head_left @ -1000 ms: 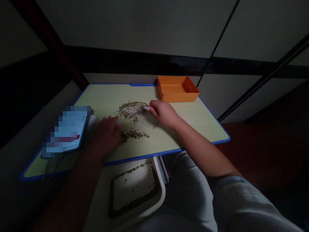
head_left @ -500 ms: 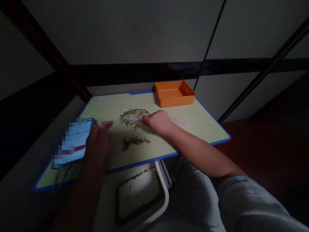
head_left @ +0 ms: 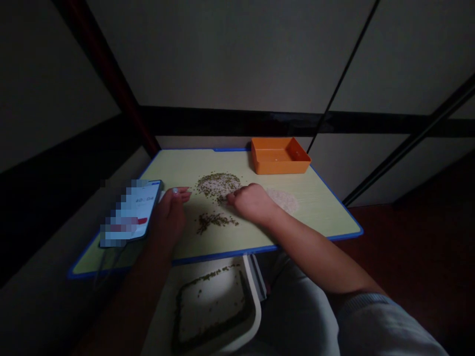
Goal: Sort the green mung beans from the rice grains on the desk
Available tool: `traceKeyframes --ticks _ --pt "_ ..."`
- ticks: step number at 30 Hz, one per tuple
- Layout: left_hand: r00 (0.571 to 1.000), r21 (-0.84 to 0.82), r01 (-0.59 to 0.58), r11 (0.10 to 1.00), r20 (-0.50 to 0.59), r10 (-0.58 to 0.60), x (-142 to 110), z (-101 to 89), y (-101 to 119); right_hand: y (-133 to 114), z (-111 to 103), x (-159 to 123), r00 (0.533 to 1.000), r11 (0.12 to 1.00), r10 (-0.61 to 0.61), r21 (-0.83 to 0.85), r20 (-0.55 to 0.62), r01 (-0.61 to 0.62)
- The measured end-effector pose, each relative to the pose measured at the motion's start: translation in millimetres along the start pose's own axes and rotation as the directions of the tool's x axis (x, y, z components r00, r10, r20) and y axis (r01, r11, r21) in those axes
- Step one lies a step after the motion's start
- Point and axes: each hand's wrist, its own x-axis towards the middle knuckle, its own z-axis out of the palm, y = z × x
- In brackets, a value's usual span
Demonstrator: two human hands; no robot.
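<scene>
Grains, pale mixed with dark green, lie in a mixed pile (head_left: 219,183) mid-table, left of the right hand (head_left: 252,203). That hand is at the pile's near right side, fingers curled in, thumb and forefinger drawn close together; can't tell if anything is pinched. Left hand (head_left: 170,212) is half curled, forefinger pointing toward the pile, just beside the phone (head_left: 148,202); no grain visible in it, grip can't be confirmed.

Main risk: piles running together. Right wrist sits right by the white pile (head_left: 285,200), so a backward or sideways drag of the arm could smear it or carry dark bits into it. Dark pile (head_left: 215,221) lies between the mixed pile and the near edge, with only a thin strip between them; a loose sweep of either hand could push one into the other.

Second: picking errors. Grains are tiny and light is dim, so fingertips could easily take both colours at once, or flick strays across the table (head_left: 322,212).

Third: spills. Blue edging looks too low to stop rolling seeds; a hard pull toward the body could send dark ones over the edge into the white tray (head_left: 257,309), which has green bits along its sides, or onto the lap. Left hand could knock the phone if it swings outward. Orange box (head_left: 281,166) is at the back, well clear of both hands, low risk.
</scene>
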Motion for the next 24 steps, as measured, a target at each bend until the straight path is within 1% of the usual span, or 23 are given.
traceKeyframes --ticks 2,5,8,11,14,17,21,24 --pt "1.0 -0.008 0.03 1.0 0.001 -0.03 -0.6 -0.1 3.0 1.8 -4.4 -2.2 0.999 0.999 0.036 -0.008 0.036 -0.036" --pt "0.999 -0.01 0.036 0.999 0.011 -0.036 -1.4 -0.2 6.1 6.1 -9.8 -4.6 0.988 0.992 0.13 -0.014 0.081 -0.129" --pt "0.999 -0.009 0.038 0.999 0.028 -0.038 -1.9 -0.2 7.2 11.0 -10.2 -5.7 0.974 0.976 0.215 0.028 0.069 -0.217" --pt "0.998 -0.006 0.045 0.999 0.038 -0.045 -2.0 0.0 6.7 14.5 -6.5 -5.3 0.97 0.967 0.237 0.089 0.042 -0.24" --pt "0.997 -0.02 0.057 0.998 0.05 -0.056 -2.3 0.3 5.7 14.9 -2.6 -3.5 0.975 0.97 0.218 0.101 0.031 -0.221" --pt "0.996 -0.024 0.062 0.998 0.064 -0.06 -2.5 0.1 5.7 12.5 -0.3 -1.0 0.985 0.982 0.171 0.079 0.029 -0.173" --pt "0.995 -0.018 0.07 0.997 0.072 -0.069 -2.0 -0.5 8.3 6.3 2.3 2.1 0.998 0.998 0.058 0.033 0.004 -0.058" --pt "0.994 -0.018 0.083 0.996 0.074 -0.082 -1.4 -0.8 10.6 1.4 4.2 3.7 0.999 1.0 -0.018 0.019 -0.028 0.019"
